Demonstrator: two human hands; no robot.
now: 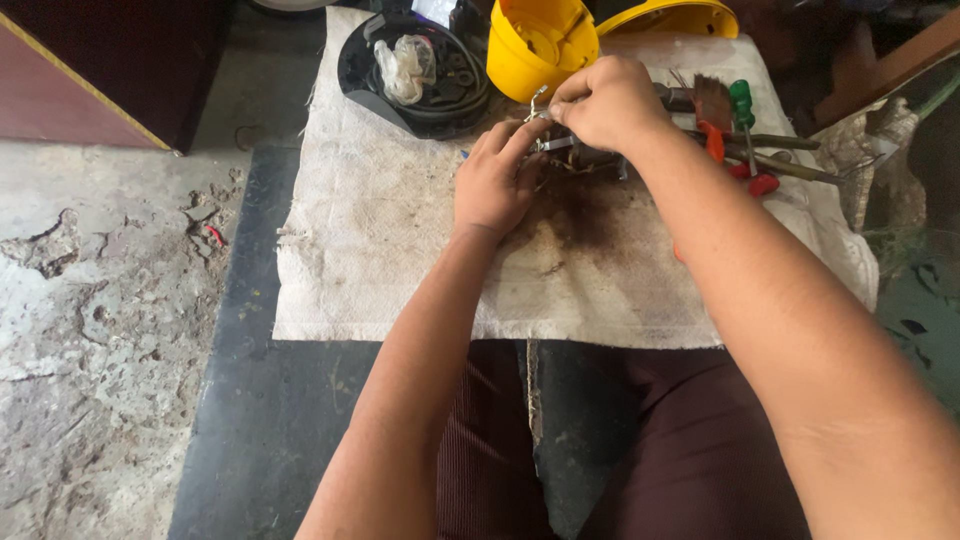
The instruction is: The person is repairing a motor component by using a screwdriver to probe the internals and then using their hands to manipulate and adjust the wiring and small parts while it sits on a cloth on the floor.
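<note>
A dark bench (260, 400) runs up the middle of the view over a cracked, dusty concrete floor (90, 300), and a dark red cabinet (90, 70) stands at the upper left. Spread across the bench lies a stained, off-white woven cloth (370, 250), with a brown smear near its centre. At the far edge of the cloth sit two yellow plastic shells (535, 45), and just left of them a black round housing (400, 95) that holds a crumpled clear plastic bag (405, 65). To the right, on the cloth, lie a worn paintbrush (712, 98), a green-handled screwdriver (741, 103) and some red-handled tools (762, 183), close together and partly crossing. Both forearms reach forward from dark maroon trousers (690, 450) at the bottom of the view. The left hand (495, 185) rests on the cloth with its fingers closed round a small metal part (556, 145), which lies just beyond the brown smear, between the two hands. The right hand (605, 100) hovers just above it, thumb and forefinger pinched tight on a thin wire (537, 100) that rises from the part; the rest of the part is hidden under the hands.
</note>
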